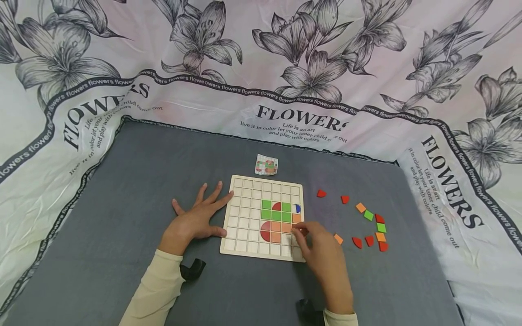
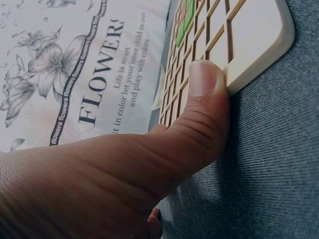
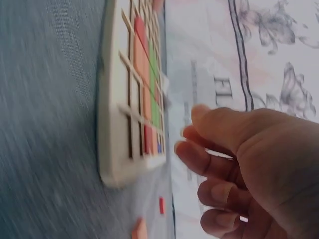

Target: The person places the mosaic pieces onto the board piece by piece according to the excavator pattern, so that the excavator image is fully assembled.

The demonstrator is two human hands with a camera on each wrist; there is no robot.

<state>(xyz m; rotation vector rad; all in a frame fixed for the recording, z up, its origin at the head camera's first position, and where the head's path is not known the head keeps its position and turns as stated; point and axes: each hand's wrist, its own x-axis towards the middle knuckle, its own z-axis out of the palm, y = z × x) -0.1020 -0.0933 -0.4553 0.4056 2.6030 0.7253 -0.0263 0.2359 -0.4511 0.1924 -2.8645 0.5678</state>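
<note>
A pale wooden grid board (image 1: 241, 222) lies flat, with green squares (image 1: 276, 216), orange squares (image 1: 276, 237), red quarter-round pieces (image 1: 266, 236) and a small blue piece (image 1: 298, 208) in some cells. My left hand (image 1: 195, 222) spreads its fingers at the board's left edge. Its thumb (image 2: 204, 89) presses on the rim near a corner. Over the right side of the board is my right hand (image 1: 324, 251), thumb and index finger close together. Nothing shows between its fingertips in the right wrist view. A red piece (image 3: 148, 139) sits in the board's outer column there.
To the right of the board, loose red pieces (image 1: 357, 242), orange squares (image 1: 360, 208) and green squares (image 1: 369, 215) are scattered on the grey cloth (image 1: 142, 181). Beyond the board's far edge lies a small pattern card (image 1: 267, 165). A flower-printed sheet (image 1: 228, 99) borders the surface.
</note>
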